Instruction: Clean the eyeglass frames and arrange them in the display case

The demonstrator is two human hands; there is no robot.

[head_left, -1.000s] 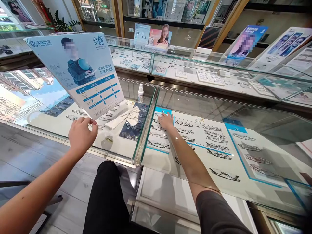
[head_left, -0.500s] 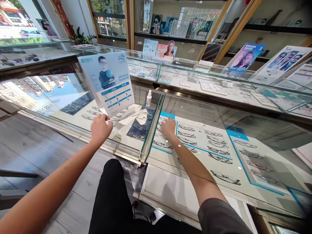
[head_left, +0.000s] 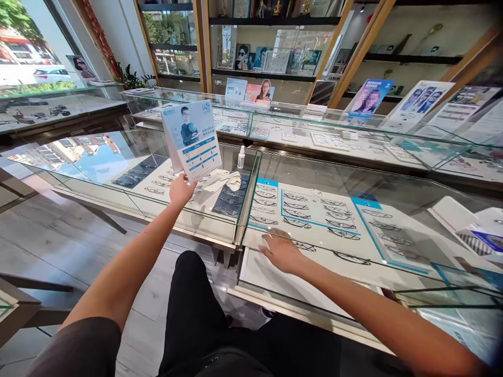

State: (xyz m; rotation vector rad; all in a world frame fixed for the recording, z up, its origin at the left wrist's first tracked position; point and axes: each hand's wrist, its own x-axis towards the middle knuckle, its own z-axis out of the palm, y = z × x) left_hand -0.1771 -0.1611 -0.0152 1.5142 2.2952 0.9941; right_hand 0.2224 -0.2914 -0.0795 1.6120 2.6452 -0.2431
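Note:
My left hand (head_left: 183,189) is closed at the lower left corner of a standing tent-card sign (head_left: 198,144), which is white and blue with a picture of a person. The sign tilts slightly on the glass counter top (head_left: 188,222). Right of it lie a crumpled pale cloth (head_left: 232,181) and a white spray bottle (head_left: 241,157) standing upright. My right hand (head_left: 281,250), palm down with fingers apart, holds nothing and is over the counter's front edge. Below the glass near it are rows of eyeglasses (head_left: 296,222).
A white drawer (head_left: 306,290) sticks out under the right part of the counter. A second glass showcase (head_left: 275,112) with upright advertising cards (head_left: 369,99) runs behind. An open white box (head_left: 456,220) is at the right. My knee (head_left: 190,272) is close to the counter.
The view has shifted back and up. The sign stands farther away and more upright, with my left hand at its corner. My right hand has drawn back from the glass top toward the front edge.

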